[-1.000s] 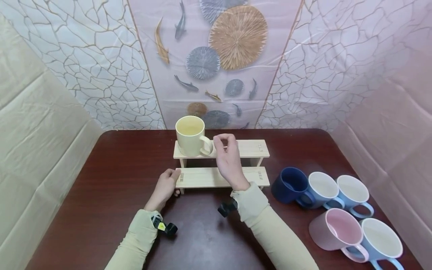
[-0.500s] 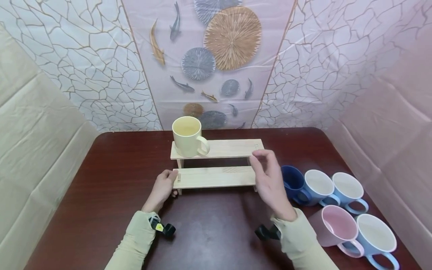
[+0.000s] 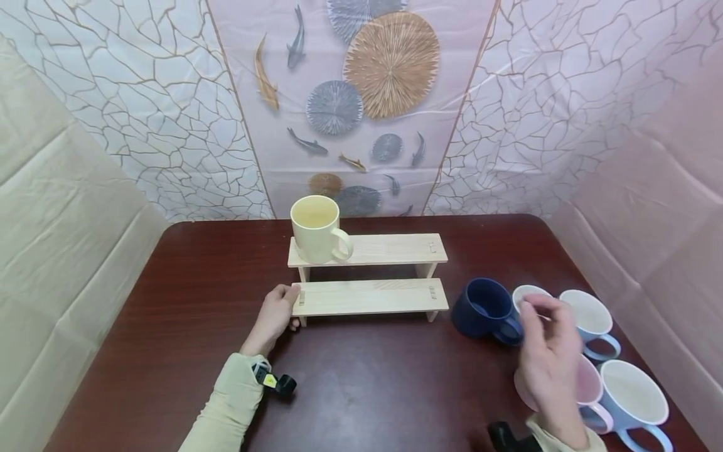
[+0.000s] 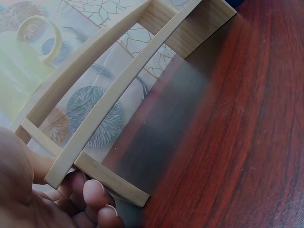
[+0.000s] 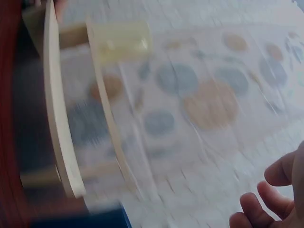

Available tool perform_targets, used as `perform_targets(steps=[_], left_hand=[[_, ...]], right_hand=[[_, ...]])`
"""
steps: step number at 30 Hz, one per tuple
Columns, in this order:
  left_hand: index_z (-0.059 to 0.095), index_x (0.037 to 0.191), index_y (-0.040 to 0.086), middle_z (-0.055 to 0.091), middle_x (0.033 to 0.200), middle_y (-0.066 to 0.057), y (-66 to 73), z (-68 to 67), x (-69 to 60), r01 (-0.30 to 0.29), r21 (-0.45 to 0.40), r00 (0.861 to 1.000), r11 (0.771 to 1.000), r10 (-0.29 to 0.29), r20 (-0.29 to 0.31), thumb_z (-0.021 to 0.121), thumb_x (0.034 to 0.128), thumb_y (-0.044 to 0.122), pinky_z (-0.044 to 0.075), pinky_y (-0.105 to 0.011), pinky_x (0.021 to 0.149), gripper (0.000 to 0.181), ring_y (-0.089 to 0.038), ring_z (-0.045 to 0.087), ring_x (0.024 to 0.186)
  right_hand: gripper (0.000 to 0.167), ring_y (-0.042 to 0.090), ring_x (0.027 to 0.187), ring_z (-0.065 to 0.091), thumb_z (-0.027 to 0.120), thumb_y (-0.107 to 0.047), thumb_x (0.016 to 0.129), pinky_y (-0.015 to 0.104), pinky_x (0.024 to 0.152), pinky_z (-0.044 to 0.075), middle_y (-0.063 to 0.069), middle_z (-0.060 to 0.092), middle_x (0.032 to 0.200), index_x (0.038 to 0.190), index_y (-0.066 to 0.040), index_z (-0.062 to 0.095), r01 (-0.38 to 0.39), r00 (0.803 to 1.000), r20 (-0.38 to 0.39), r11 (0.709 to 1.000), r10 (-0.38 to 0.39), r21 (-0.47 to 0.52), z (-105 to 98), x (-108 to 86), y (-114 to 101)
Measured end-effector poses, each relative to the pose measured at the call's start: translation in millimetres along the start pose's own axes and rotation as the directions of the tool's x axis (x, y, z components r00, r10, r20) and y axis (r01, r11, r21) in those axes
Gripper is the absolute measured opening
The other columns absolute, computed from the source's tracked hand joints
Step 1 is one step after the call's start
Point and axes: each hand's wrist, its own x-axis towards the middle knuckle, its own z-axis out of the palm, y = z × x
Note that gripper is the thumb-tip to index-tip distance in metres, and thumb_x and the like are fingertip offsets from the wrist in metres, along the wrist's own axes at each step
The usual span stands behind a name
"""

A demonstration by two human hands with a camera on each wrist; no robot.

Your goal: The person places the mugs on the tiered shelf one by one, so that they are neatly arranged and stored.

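A two-tier wooden shelf [image 3: 367, 297] stands on the table, and my left hand [image 3: 273, 318] grips the left end of its lower board. In the left wrist view the fingers [image 4: 97, 194] curl beneath that board. A pale yellow mug [image 3: 316, 235] stands upright at the left of the upper board, handle to the right. My right hand [image 3: 550, 364] hovers over the mugs on the right, fingers loosely bent and holding nothing. It partly hides a pink mug [image 3: 589, 383] and a light blue mug with a white inside [image 3: 526, 294]. Left of it sits a dark blue mug [image 3: 480, 307].
Two more light blue mugs, one farther back [image 3: 587, 314] and one nearer [image 3: 632, 392], stand at the right side of the dark red table [image 3: 361, 389]. Patterned cloth [image 3: 390, 138] hangs behind the table, and plain cloth flanks both sides.
My right hand has moved from beside the yellow mug's handle, rightward and nearer, to over the mugs. My left hand keeps its grip on the shelf, and the yellow mug stays put.
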Motion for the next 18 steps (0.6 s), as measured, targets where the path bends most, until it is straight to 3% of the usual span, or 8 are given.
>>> perform_targets(steps=[3,6,10,15,18], left_hand=[[0.052,0.101,0.0,0.054,0.062,-0.007,0.4,0.6,-0.1,0.003,0.0,1.0,1.0,-0.003,-0.003,0.044,0.1038,0.032,0.045,-0.028,0.047,0.033,-0.017,0.05,0.046],[0.052,0.101,0.0,0.053,0.063,-0.008,-0.1,1.2,-0.2,-0.001,0.001,1.0,1.0,0.001,-0.004,0.044,0.1039,0.032,0.046,-0.029,0.047,0.033,-0.017,0.05,0.046],[0.052,0.099,-0.001,0.052,0.064,-0.007,0.3,1.3,-0.8,-0.009,-0.004,1.0,1.0,0.009,-0.01,0.044,0.1041,0.031,0.046,-0.028,0.047,0.033,-0.016,0.049,0.045],[0.052,0.102,-0.001,0.052,0.065,-0.007,0.8,1.0,-1.2,-0.003,-0.003,1.0,1.0,0.003,-0.006,0.044,0.1043,0.03,0.045,-0.028,0.047,0.033,-0.016,0.049,0.045],[0.053,0.106,-0.001,0.053,0.066,-0.007,1.6,0.2,-1.6,0.003,0.011,1.0,1.0,-0.003,-0.004,0.043,0.1045,0.031,0.046,-0.028,0.048,0.034,-0.016,0.05,0.046]], right_hand=[[0.015,0.003,0.086,0.057,0.056,0.004,0.095,0.012,0.074,0.043,-0.009,0.061,0.096,0.108,0.006,0.062,-0.033,0.992,-0.123,0.997,0.025,-0.066,-26,-2.9,4],[0.014,0.003,0.084,0.058,0.056,0.003,0.095,0.012,0.073,0.044,-0.009,0.06,0.094,0.107,0.005,0.063,-0.113,0.965,-0.248,0.989,0.088,-0.091,-48,-7.9,10],[0.014,-0.001,0.083,0.059,0.059,-0.002,0.093,0.01,0.074,0.044,-0.011,0.059,0.092,0.103,-0.009,0.067,-0.243,0.895,-0.408,0.964,0.181,-0.106,-67,-16.4,20],[0.014,-0.007,0.074,0.055,0.063,-0.012,0.092,0.008,0.069,0.042,-0.021,0.055,0.09,0.098,-0.023,0.068,-0.39,0.805,-0.538,0.906,0.249,-0.163,-79,-30.5,32],[0.014,-0.009,0.074,0.052,0.062,-0.016,0.091,0.009,0.069,0.039,-0.025,0.053,0.092,0.098,-0.026,0.068,-0.448,0.774,-0.568,0.875,0.278,-0.182,-82,-38.7,36]])
